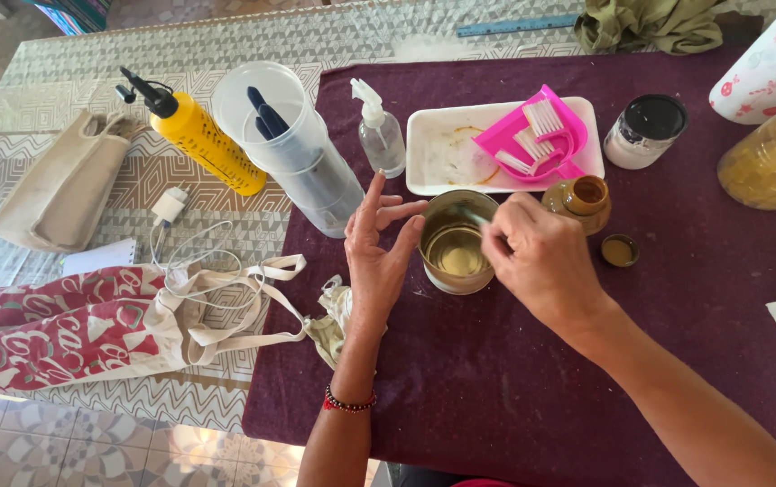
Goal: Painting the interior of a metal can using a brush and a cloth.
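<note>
Nearest the camera, both forearms run out of the bottom edge, so the elbows are cut off. The left hand (379, 248) stands open beside a small metal bowl (457, 242), fingers spread and upright, the thumb side touching the bowl's outer wall. The right hand (532, 255) is closed at the bowl's right rim, its fingertips pinched on something thin and greenish that dips into the bowl; the knuckles hide most of it, and what it is cannot be told. The bowl sits on the dark purple cloth (496, 379), round, dull brass in colour, with a shallow yellowish liquid showing inside. Just behind the right hand stands a small open brown jar (580, 200), its lid (620, 251) lying apart. Farther back, a white tray (442, 144) holds a pink dustpan (537, 140).
</note>
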